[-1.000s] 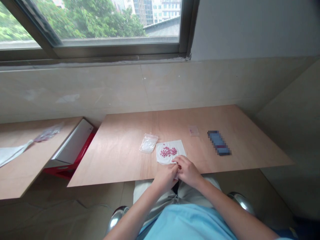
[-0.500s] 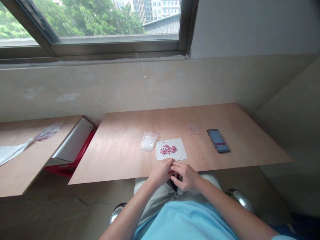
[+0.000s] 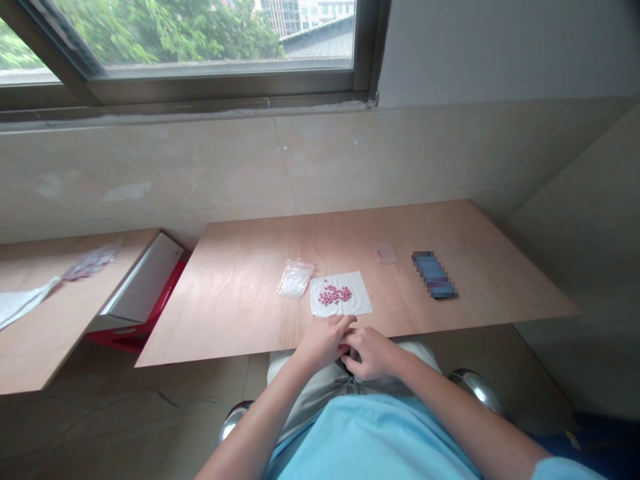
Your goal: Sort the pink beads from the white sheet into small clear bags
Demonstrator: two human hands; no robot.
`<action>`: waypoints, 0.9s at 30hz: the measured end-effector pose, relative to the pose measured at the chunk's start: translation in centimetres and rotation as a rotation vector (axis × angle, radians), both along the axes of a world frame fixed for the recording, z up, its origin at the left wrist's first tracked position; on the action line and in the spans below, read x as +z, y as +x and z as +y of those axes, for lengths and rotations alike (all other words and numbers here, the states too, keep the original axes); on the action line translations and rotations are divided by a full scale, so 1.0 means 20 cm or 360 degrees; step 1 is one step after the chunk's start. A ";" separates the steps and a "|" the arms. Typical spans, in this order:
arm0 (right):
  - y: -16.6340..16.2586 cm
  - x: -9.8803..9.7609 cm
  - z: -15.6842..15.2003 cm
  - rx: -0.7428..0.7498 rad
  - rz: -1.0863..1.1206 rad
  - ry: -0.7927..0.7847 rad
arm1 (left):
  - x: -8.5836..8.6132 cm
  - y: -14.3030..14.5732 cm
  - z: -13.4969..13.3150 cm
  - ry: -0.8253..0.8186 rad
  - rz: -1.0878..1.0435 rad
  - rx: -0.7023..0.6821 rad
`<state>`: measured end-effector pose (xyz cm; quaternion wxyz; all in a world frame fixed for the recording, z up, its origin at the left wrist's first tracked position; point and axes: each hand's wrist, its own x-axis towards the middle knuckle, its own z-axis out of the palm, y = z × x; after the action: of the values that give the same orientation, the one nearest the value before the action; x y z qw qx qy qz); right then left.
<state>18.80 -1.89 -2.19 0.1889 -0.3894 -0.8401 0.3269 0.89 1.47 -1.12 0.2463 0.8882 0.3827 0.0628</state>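
A white sheet [image 3: 356, 303] lies on the wooden table [image 3: 240, 300] with a cluster of small pink beads [image 3: 334, 294] on it. My left hand [image 3: 324, 340] and my right hand [image 3: 371, 352] meet at the table's near edge, just below the sheet. Both hands have their fingers curled and their fingertips pinched against each other. Whatever sits between the fingertips is too small to make out. A stack of clear zip bags [image 3: 295, 278] lies left of the sheet.
One small clear bag [image 3: 385, 252] with a pink speck lies behind the sheet, a dark phone [image 3: 434, 274] to its right. A white and red box [image 3: 143, 293] sits in the gap to a second table [image 3: 50, 320] holding plastic bags. The wall and window are behind.
Both hands have drawn back from the sheet's near edge to the table's edge, staying pinched together. The sheet and beads lie as before.
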 end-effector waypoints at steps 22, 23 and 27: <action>-0.04 -0.01 -0.02 0.0012 -0.0012 0.0045 | 0.06 -0.02 0.02 0.0125 0.0201 0.0064; -0.04 -0.01 -0.02 0.0014 0.0038 0.0042 | 0.05 -0.04 0.03 0.0119 0.0200 0.0092; -0.03 -0.03 0.01 -0.0153 0.0244 0.0144 | 0.03 -0.13 0.11 0.0121 0.0205 0.0316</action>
<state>18.26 -1.62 -2.72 0.2855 -0.3941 -0.8176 0.3079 -1.73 3.61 -0.54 0.1799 0.8568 0.4812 0.0444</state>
